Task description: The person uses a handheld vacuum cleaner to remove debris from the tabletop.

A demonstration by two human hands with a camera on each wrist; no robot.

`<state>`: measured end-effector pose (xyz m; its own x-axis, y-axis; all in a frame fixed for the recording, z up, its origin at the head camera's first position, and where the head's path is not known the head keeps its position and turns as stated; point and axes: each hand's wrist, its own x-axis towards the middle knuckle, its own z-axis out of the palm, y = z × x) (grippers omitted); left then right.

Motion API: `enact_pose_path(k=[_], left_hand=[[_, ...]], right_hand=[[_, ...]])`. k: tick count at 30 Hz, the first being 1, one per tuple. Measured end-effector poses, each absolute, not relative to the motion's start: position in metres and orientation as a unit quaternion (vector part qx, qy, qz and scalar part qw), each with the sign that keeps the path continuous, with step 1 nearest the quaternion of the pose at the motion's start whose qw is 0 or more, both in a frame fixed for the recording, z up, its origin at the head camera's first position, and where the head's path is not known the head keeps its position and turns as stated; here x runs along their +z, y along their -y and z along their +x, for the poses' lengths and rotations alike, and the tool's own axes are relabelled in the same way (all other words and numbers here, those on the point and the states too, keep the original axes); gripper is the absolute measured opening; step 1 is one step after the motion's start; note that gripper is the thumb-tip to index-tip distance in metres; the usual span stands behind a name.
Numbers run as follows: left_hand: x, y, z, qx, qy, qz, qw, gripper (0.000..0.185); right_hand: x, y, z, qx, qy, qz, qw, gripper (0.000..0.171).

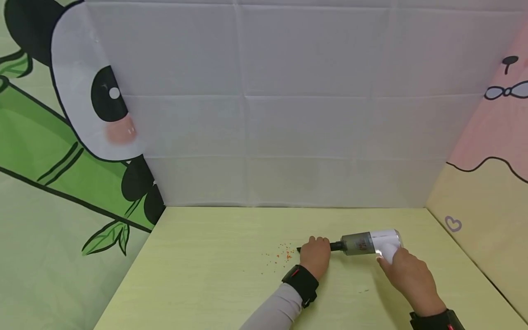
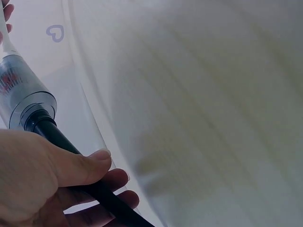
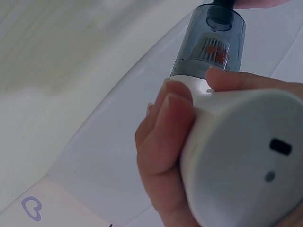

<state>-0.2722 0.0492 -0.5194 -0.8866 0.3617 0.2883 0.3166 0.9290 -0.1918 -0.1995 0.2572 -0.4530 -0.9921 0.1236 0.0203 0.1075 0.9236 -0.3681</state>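
Observation:
A handheld vacuum cleaner [image 1: 359,243] with a white body, a clear grey dust cup and a black nozzle lies across both hands above the table. My right hand [image 1: 412,275] grips its white handle [image 3: 236,156]. Around the black nozzle tube [image 2: 64,139] curl the thumb and fingers of my left hand [image 1: 315,256]. The nozzle tip points left, close to a scatter of small orange-red bits [image 1: 287,254]. Through the dust cup [image 3: 210,42] some red bits show in the right wrist view.
The pale yellow table [image 1: 198,284] meets a white cloth backdrop [image 1: 305,114] at the back. A panda-and-bamboo printed cloth [image 1: 82,137] stands on the left, a pink and cream one [image 1: 486,206] on the right. Small dark marks [image 1: 363,291] lie on the table near the right hand.

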Motion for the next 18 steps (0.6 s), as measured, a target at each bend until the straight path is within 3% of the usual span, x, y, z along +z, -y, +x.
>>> enact_pose_path(k=[18], left_hand=[[-0.517,-0.041,-0.267,0.068,0.976,-0.175,0.112,0.020]], right_hand=[[-0.454,-0.245,-0.189,0.188,0.980,-0.069,0.020,0.053]])
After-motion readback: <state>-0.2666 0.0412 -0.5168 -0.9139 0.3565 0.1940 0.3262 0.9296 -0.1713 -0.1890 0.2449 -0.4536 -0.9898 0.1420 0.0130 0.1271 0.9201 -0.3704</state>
